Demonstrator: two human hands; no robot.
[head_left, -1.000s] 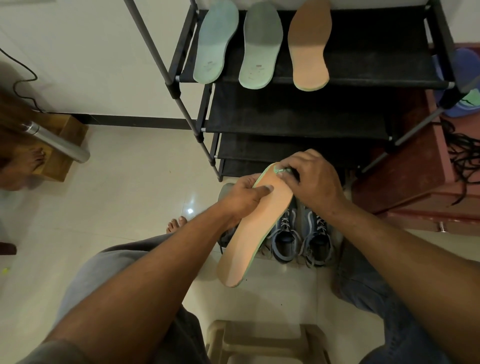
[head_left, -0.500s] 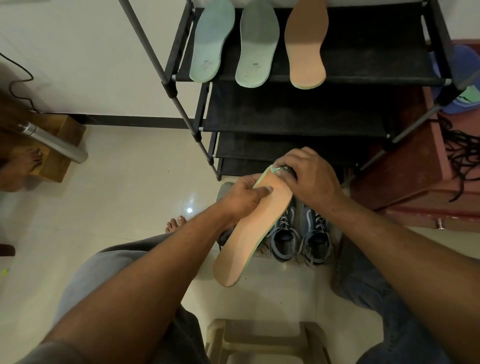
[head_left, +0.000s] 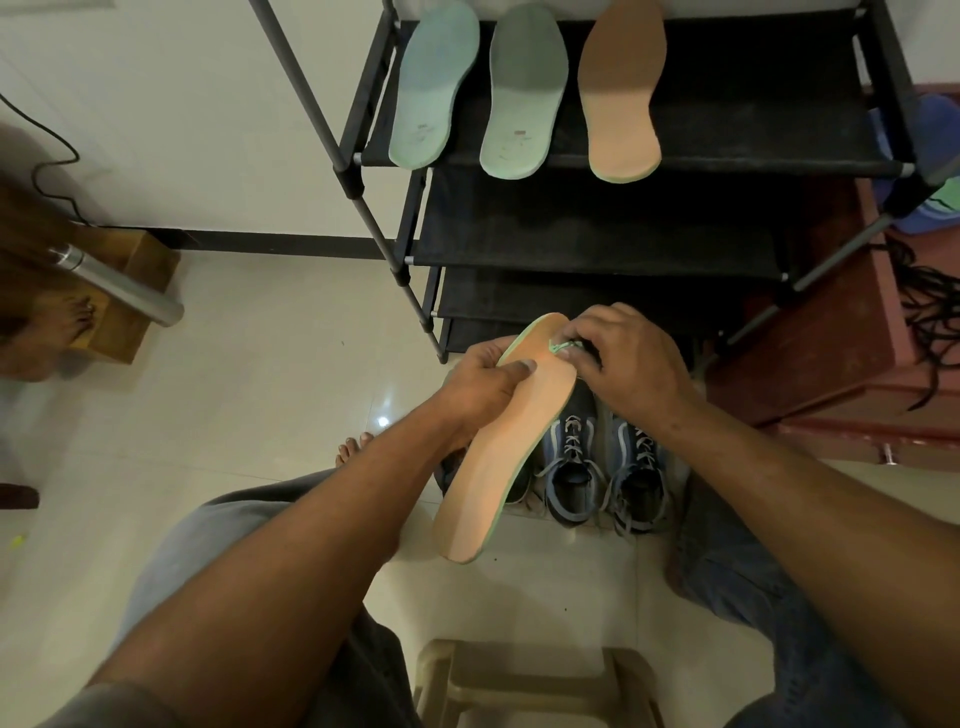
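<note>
I hold an orange insole (head_left: 496, 452) with a green edge above the floor, its toe end pointing away from me. My left hand (head_left: 480, 387) grips its left side near the toe, thumb on top. My right hand (head_left: 623, 358) pinches a small green bit at the insole's right toe edge. Under the insole stands a pair of blue-grey laced sneakers (head_left: 605, 467) on the floor.
A black shoe rack (head_left: 597, 234) stands ahead; its top shelf carries two green insoles (head_left: 434, 88) (head_left: 524, 96) and one orange insole (head_left: 621, 98). A beige plastic stool (head_left: 530, 680) is between my knees. A red cabinet (head_left: 831, 353) is right, another person's foot (head_left: 78, 317) left.
The hands and the insole have held almost the same pose; the view shifted only slightly.
</note>
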